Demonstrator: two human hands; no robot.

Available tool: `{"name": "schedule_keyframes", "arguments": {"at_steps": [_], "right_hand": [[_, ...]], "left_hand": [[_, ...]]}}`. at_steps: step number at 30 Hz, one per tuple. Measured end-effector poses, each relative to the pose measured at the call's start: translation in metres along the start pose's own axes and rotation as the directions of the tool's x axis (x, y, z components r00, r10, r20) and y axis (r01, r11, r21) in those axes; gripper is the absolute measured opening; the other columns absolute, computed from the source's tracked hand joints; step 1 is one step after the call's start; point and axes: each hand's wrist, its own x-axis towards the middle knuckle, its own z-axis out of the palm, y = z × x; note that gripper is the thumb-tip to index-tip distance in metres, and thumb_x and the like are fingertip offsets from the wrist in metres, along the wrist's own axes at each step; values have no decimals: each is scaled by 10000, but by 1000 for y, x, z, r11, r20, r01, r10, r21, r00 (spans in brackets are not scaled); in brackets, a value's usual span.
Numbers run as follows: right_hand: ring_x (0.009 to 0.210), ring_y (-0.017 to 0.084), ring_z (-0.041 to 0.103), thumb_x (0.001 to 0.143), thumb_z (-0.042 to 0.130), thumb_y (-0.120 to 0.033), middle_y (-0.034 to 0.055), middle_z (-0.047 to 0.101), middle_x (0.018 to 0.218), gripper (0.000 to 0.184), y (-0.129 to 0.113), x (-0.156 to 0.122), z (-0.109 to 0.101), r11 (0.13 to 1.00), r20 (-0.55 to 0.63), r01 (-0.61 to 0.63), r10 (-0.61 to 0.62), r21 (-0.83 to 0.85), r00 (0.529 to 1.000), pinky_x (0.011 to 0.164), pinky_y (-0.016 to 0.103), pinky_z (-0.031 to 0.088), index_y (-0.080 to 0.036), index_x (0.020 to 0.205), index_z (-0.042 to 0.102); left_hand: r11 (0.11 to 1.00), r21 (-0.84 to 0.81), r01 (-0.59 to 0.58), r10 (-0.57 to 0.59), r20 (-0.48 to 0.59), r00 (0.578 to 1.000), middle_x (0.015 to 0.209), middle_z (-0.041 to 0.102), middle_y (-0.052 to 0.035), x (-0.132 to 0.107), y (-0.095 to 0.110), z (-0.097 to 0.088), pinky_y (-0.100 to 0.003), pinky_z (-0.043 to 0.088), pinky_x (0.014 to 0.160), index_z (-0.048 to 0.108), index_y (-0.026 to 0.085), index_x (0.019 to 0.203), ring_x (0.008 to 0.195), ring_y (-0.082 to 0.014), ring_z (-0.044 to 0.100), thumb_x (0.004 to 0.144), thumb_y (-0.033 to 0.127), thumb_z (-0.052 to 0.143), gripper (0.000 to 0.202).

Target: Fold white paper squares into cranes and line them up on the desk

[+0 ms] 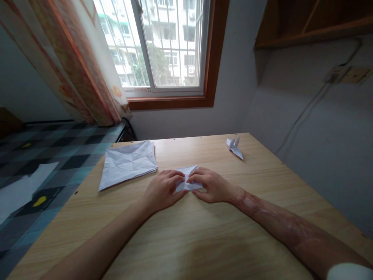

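Left-hand fingers [177, 177] and right-hand fingers [196, 177] pinch the folded paper [189, 186], which sits between them on the bench [180, 241]. Recommended: align the edges, keep the paper flat against the bench, then press each crease evenly.

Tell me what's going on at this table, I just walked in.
A person has both bare hands on a small folded white paper at the wooden table. The left hand is at one side of it and the right hand at the other, fingertips close together over the middle. Creased white sheets lie beyond to the left, and a folded paper figure sits toward the far right.
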Motion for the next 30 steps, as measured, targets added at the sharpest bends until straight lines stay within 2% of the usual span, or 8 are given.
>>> {"name": "schedule_keyframes", "arguments": {"at_steps": [6,13,18,21,25,30], "right_hand": [[1192,312,686,922,810,-244,118,743,1267,379,6,-1,4,991,-32,-89,87,-102,996,1074,473,566,-232,1275,675],[1088,296,689,944,819,-325,94,753,1145,271,7,-1,6,972,-49,-97,89,-212,995,1012,448,542,-229,1174,713],[1017,263,681,982,785,-261,70,751,1049,119,9,-1,8,966,-74,-93,78,-240,994,976,410,526,-231,1092,751],[971,243,682,1014,763,-234,55,753,990,28,14,-2,10,962,-79,-71,52,-263,996,947,392,511,-238,1040,774],[930,235,678,1049,738,-242,47,762,965,79,18,-2,11,956,-69,-35,15,-290,998,920,390,498,-239,979,774],[901,230,685,1056,714,-217,40,757,936,26,14,-2,12,978,-62,-91,81,-189,995,909,383,510,-226,1033,722]], "left_hand": [[1000,27,-5,6,-21,1000,1208,832,-70,1,-2,0,-441,612,961,796,241,1118,1077,-276,765,1046,405,733,190],[999,27,-38,39,-31,999,1176,842,-47,0,1,-1,-390,595,936,783,246,1078,1019,-235,796,1106,264,606,180],[999,8,-37,37,-10,999,1144,835,-58,1,3,-2,-389,587,949,745,232,1090,1023,-231,789,1099,219,572,174],[1000,-5,-22,22,4,1000,1146,826,-61,0,4,-2,-398,586,963,727,236,1127,1040,-242,783,1058,235,623,125],[999,0,-37,37,16,999,1151,822,-64,1,4,-3,-410,585,947,737,245,1104,1036,-255,774,1066,356,672,134],[998,-61,-14,15,18,1000,1101,831,-66,4,4,-5,-371,598,875,781,239,1016,977,-225,769,1115,290,574,235]]}}
